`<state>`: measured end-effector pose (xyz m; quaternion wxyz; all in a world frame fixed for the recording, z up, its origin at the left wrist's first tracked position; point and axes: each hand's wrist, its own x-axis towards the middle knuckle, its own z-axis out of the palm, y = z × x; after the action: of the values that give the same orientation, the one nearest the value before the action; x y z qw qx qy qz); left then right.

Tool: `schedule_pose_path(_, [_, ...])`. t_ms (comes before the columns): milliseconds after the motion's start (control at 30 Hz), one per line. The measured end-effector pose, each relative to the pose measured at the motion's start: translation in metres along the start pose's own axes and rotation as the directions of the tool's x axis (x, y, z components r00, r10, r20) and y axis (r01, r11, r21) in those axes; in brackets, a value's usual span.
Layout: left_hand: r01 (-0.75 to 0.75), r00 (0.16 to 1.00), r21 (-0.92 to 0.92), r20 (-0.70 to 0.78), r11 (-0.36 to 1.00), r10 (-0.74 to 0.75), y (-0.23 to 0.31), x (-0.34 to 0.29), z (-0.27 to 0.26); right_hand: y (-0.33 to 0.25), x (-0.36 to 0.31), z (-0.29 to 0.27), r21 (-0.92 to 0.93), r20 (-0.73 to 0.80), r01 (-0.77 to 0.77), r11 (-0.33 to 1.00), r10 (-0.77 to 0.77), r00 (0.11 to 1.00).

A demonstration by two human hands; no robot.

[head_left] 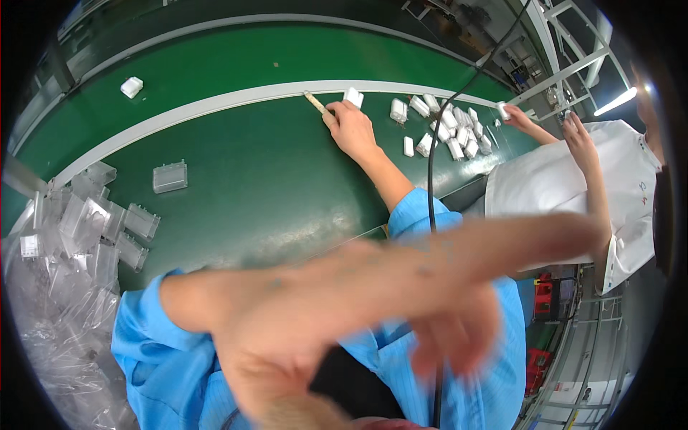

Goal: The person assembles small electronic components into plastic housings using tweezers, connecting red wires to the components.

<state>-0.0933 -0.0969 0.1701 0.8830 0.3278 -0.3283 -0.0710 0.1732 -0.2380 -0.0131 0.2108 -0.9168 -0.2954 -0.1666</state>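
My left hand [330,301] is raised very close to the camera, large and blurred. Its index finger stretches out to the right, the other fingers are bent, and nothing shows in it. Farther off, my right hand [350,127] reaches over the green work surface, its fingers closed at a small white plastic block [353,97] beside the pale rail. A narrow beige piece [314,102] juts from the thumb side of this hand; whether it is a wrapped thumb or a separate thing I cannot make out.
Several white blocks [459,129] lie in a cluster to the right. Clear plastic cases [93,215] are heaped at left, one case [170,177] apart. Another white block [132,87] sits beyond the rail. A black cable [431,165] hangs across. A co-worker in white [573,179] works at right.
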Motion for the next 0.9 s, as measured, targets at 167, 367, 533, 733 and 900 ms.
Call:
schedule_pose_path(167, [0.125,0.982,0.847,-0.179,-0.516,-0.055,0.018,0.002,-0.101,-0.029,-0.001,-0.005,0.137,-0.12,0.192,0.972,-0.176,0.977])
schedule_pose_path(367, [0.486,0.819,0.548,-0.558,-0.681,0.135,0.025,-0.084,-0.174,-0.076,-0.004,0.033,0.292,-0.049,0.343,0.893,-0.345,0.937])
schedule_pose_path(533, [0.566,0.796,0.621,-0.583,-0.542,0.163,0.015,-0.079,-0.208,-0.078,0.031,0.013,0.4,0.256,0.239,0.885,-0.358,0.898])
schedule_pose_path(733, [0.534,0.846,0.719,-0.453,-0.445,0.282,-0.018,-0.066,-0.233,-0.15,0.172,0.048,0.421,0.378,0.144,0.896,-0.317,0.87])
schedule_pose_path(900, [0.464,0.847,0.83,-0.313,-0.311,0.429,-0.026,-0.07,-0.244,-0.222,0.257,0.154,0.167,0.288,0.25,0.954,-0.29,0.913])
